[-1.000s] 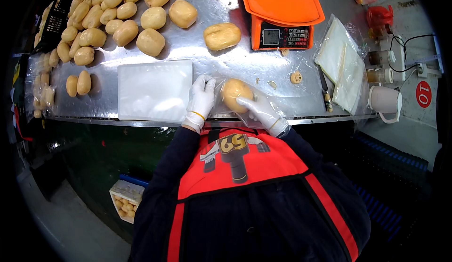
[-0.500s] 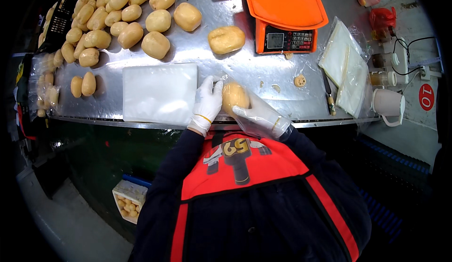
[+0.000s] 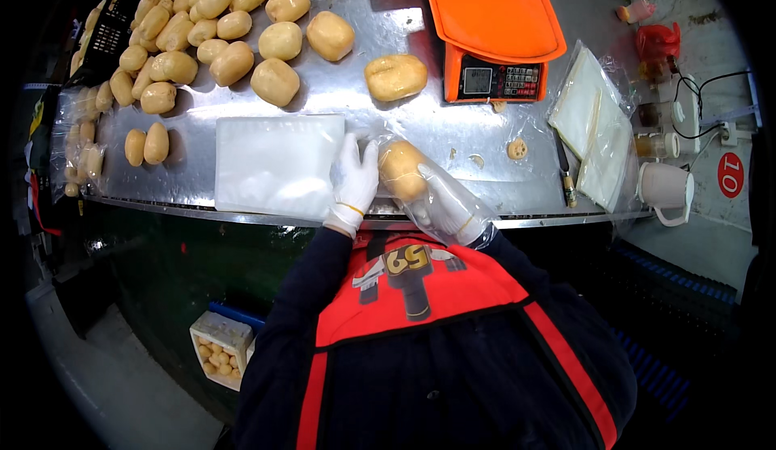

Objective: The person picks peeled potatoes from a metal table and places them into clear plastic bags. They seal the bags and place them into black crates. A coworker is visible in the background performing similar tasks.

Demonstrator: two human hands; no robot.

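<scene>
In front of my body, a tan lotus root segment sits in a clear plastic bag. My right hand, in a white glove, reaches inside that bag and holds the root from its right side. The film covers the glove down to the wrist. On the other side, my white-gloved left hand has its fingertips at the bag's edge and seems to pinch the film. To its left lies a stack of clear plastic bags. A bigger lotus root segment rests on the metal table farther back.
Many lotus root segments crowd the table's far left. An orange scale stands at the back right. A knife, a cut lotus root end and wrapped white sheets lie rightward. Below left, a white box holds pieces.
My left hand has shifted slightly left, away from the lotus root. My right thumb has moved back from the root's front, and the film shows more around it. The view has shifted a little.
</scene>
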